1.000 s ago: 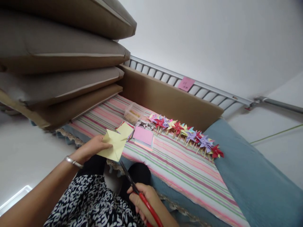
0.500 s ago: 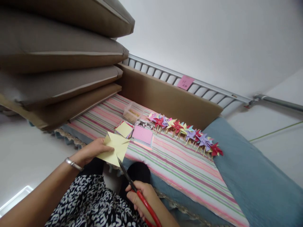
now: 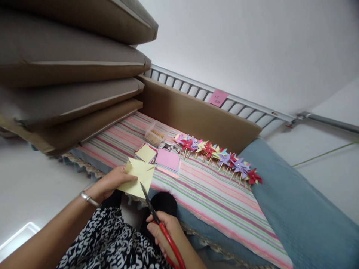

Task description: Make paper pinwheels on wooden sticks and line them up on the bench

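Seen from the head camera, a person grips a pale yellow paper square (image 3: 142,171) in the left hand (image 3: 114,181), thumb on top, just in front and to the left of a pink-topped stack of paper squares (image 3: 167,160). Slits run inward from the corners of the held sheet. The right hand (image 3: 174,227), in front of the pink-topped stack, is closed around the red handles of a pair of scissors (image 3: 165,231), whose dark blades point at the sheet, the tip overlapping it; whether they touch cannot be told. A silver bracelet (image 3: 89,199) circles the left wrist. Immediately left of the pink-topped stack sits a yellow-topped stack of colored paper (image 3: 146,153); just beyond it lie shiny metallic pieces (image 3: 168,148), too small to identify, and a clear plastic box (image 3: 152,139) with small yellowish contents. To its right, a long row of paper pinwheels (image 3: 224,160) on sticks, in red, purple, yellow, pink and blue, rests on a striped cloth (image 3: 213,194). Thick brown cushions (image 3: 84,71) rise in a pile to its far left.
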`<action>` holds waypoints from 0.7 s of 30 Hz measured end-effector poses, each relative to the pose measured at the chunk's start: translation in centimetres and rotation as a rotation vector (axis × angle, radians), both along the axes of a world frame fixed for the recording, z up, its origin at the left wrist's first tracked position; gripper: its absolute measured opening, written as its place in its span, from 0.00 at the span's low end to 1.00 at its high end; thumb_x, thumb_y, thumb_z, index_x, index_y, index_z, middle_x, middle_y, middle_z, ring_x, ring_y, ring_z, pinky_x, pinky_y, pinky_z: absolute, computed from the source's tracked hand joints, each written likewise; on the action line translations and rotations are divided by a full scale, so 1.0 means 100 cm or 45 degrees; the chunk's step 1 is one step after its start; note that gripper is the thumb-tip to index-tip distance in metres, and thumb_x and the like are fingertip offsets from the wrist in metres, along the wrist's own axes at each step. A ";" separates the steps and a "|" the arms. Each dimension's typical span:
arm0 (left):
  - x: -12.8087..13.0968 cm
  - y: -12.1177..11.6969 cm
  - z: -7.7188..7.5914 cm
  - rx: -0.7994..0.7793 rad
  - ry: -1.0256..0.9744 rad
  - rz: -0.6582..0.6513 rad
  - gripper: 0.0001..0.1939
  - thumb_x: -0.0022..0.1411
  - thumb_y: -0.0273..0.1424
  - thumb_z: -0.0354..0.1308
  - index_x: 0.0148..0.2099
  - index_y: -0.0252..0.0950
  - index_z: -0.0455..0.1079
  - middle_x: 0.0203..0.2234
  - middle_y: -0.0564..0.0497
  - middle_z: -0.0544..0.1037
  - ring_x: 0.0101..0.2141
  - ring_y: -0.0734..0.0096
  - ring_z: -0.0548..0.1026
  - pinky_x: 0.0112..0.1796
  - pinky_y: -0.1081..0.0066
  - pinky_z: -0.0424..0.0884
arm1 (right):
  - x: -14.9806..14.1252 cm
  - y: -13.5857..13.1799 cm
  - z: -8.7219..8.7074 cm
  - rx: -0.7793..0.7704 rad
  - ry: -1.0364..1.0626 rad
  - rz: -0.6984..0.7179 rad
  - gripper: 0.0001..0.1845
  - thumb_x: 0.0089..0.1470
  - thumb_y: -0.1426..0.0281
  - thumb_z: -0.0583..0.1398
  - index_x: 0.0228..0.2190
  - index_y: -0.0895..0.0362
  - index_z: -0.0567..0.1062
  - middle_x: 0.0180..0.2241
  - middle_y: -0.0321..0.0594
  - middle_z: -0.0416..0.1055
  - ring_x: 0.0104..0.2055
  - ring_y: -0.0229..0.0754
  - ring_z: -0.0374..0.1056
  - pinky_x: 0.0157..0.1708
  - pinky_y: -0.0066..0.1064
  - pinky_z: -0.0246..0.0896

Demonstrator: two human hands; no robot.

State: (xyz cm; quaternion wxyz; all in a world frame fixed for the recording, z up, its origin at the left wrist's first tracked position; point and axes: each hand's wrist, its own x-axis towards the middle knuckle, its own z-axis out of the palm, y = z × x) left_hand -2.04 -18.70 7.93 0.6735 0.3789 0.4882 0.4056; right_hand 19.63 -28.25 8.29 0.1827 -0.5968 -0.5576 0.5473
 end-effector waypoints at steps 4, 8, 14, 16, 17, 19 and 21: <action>-0.001 0.000 -0.001 -0.009 -0.031 -0.021 0.15 0.41 0.28 0.67 0.35 0.28 0.76 0.28 0.44 0.83 0.25 0.63 0.78 0.28 0.71 0.72 | -0.001 0.001 0.000 0.046 0.016 -0.024 0.08 0.52 0.65 0.59 0.33 0.54 0.75 0.17 0.28 0.57 0.16 0.31 0.53 0.16 0.22 0.45; -0.001 -0.001 0.000 -0.009 -0.042 -0.026 0.15 0.42 0.28 0.67 0.36 0.28 0.76 0.27 0.45 0.83 0.25 0.64 0.78 0.28 0.71 0.72 | -0.001 0.001 -0.001 0.082 0.019 -0.049 0.07 0.51 0.65 0.60 0.32 0.54 0.75 0.16 0.28 0.56 0.17 0.31 0.52 0.17 0.24 0.45; -0.001 0.000 0.002 -0.014 -0.061 -0.023 0.17 0.42 0.27 0.67 0.38 0.28 0.76 0.29 0.43 0.83 0.26 0.63 0.78 0.29 0.70 0.72 | 0.000 0.001 -0.002 0.074 0.039 -0.063 0.08 0.50 0.64 0.62 0.33 0.54 0.76 0.17 0.28 0.57 0.18 0.32 0.52 0.18 0.24 0.43; 0.000 0.000 0.003 -0.013 -0.059 -0.025 0.17 0.42 0.27 0.67 0.38 0.28 0.76 0.30 0.43 0.83 0.26 0.63 0.78 0.29 0.70 0.72 | 0.000 0.002 -0.004 0.083 0.059 -0.073 0.08 0.50 0.65 0.61 0.32 0.55 0.76 0.17 0.28 0.56 0.19 0.32 0.52 0.18 0.24 0.43; 0.000 0.000 0.003 -0.014 -0.055 -0.025 0.17 0.42 0.27 0.67 0.38 0.28 0.76 0.30 0.43 0.83 0.26 0.63 0.78 0.29 0.70 0.72 | 0.000 0.002 -0.006 0.088 0.067 -0.079 0.08 0.50 0.65 0.61 0.32 0.55 0.76 0.17 0.28 0.55 0.19 0.32 0.52 0.19 0.24 0.43; 0.000 0.000 0.004 -0.018 -0.048 -0.024 0.17 0.41 0.27 0.67 0.37 0.28 0.76 0.29 0.44 0.83 0.26 0.63 0.78 0.28 0.70 0.72 | 0.000 0.002 -0.008 0.104 0.075 -0.083 0.08 0.49 0.65 0.61 0.32 0.55 0.75 0.18 0.28 0.55 0.20 0.32 0.52 0.19 0.24 0.44; 0.001 0.000 0.006 -0.026 -0.046 -0.027 0.16 0.41 0.27 0.67 0.37 0.28 0.76 0.28 0.44 0.83 0.25 0.63 0.78 0.28 0.70 0.72 | 0.000 0.001 -0.007 0.128 0.071 -0.078 0.09 0.49 0.65 0.61 0.32 0.55 0.75 0.18 0.29 0.56 0.21 0.33 0.53 0.21 0.24 0.45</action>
